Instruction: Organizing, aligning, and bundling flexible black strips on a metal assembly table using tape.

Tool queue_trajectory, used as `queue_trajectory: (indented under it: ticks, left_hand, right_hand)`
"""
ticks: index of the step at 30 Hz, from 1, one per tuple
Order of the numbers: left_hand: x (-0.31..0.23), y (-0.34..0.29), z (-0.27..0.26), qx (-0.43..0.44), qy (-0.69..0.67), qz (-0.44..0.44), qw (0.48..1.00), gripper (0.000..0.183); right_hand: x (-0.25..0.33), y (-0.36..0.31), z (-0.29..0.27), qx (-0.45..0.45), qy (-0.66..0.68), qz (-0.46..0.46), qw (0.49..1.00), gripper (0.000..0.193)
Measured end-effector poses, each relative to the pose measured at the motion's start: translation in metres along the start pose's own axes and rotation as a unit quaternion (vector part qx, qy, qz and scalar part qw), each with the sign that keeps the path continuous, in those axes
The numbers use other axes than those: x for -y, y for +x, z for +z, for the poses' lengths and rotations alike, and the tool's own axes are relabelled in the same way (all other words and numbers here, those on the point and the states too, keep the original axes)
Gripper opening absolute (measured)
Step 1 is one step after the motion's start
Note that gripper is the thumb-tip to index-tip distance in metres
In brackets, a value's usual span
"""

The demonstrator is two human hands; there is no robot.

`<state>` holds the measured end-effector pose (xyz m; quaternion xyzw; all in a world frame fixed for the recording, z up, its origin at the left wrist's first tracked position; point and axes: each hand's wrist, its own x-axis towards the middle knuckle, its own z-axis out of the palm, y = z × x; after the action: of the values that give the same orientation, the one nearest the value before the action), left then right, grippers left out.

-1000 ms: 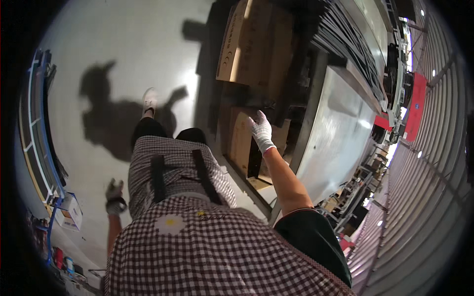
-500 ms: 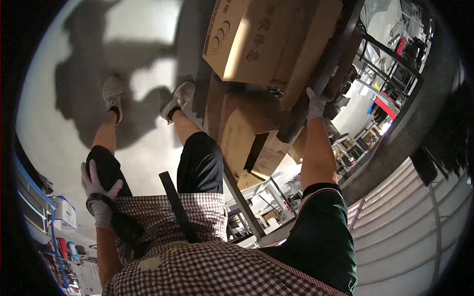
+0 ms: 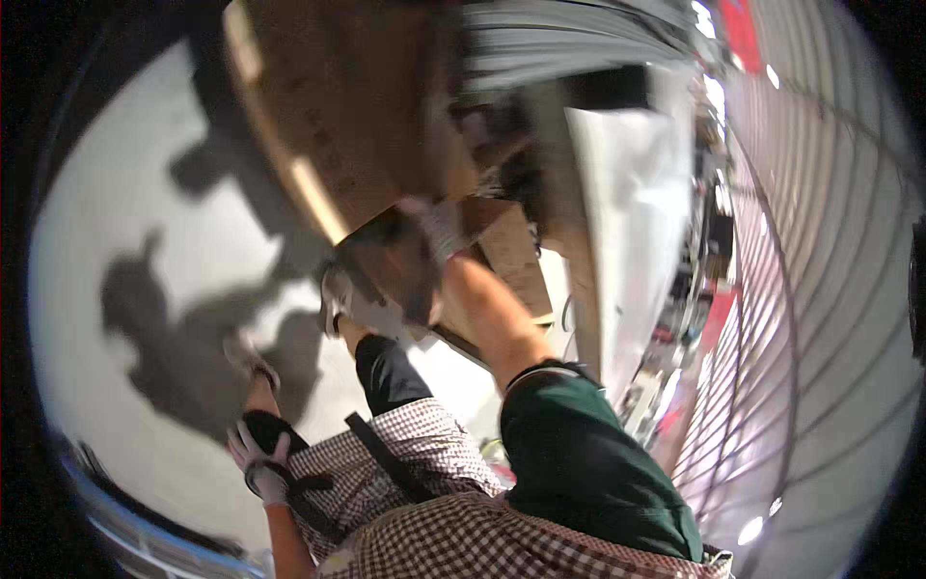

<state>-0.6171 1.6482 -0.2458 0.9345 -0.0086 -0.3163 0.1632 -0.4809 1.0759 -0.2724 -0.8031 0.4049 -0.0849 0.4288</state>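
My left hand [image 3: 260, 461], in a pale glove with a dark band at the wrist, lies on my dark-trousered left thigh, fingers spread and holding nothing. My right arm stretches forward, and the gloved right hand [image 3: 436, 224] is at the lower right corner of a large brown cardboard box [image 3: 338, 125]. Motion smears its fingers, so whether it grips the box or only touches it is unclear. Below that hand a second cardboard box [image 3: 511, 253] sits lower down, partly hidden by my forearm.
My shoes [image 3: 336, 294] stand on the pale floor [image 3: 212, 232], which carries dark shadows. On the right rises a long white surface [image 3: 632, 212] beside a brownish post [image 3: 569, 193]. Blurred shelving with goods and a ribbed wall [image 3: 772, 318] lie farther right.
The whole view has swung round, with the boxes now farther left. My right hand has left the dark bar beside the boxes and is now at the large box's corner. My left hand stays on my thigh.
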Motion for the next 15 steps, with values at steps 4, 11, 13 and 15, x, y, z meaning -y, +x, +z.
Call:
queue_trajectory:
  ticks: [4, 11, 13, 15]
  left_hand:
    - [-0.078, 0.049, -0.005, 0.223, -0.356, 0.034, 0.907, 0.091]
    - [-0.273, 0.025, 0.032, 0.463, -0.547, -0.040, 0.696, 0.090]
    - [-0.304, 0.011, 0.010, 0.493, -0.626, -0.129, 0.590, 0.102]
    - [-0.334, 0.004, -0.007, 0.515, -0.683, -0.054, 0.515, 0.105]
  right_hand:
    - [0.068, -0.131, -0.071, 0.125, -0.016, 0.269, 0.955, 0.065]
    - [0.152, -0.379, -0.246, 0.058, 0.077, 0.113, 0.989, 0.056]
    - [0.166, -0.483, -0.246, 0.057, 0.125, 0.192, 0.972, 0.062]
    - [0.154, -0.583, -0.252, 0.112, 0.028, 0.218, 0.969, 0.070]
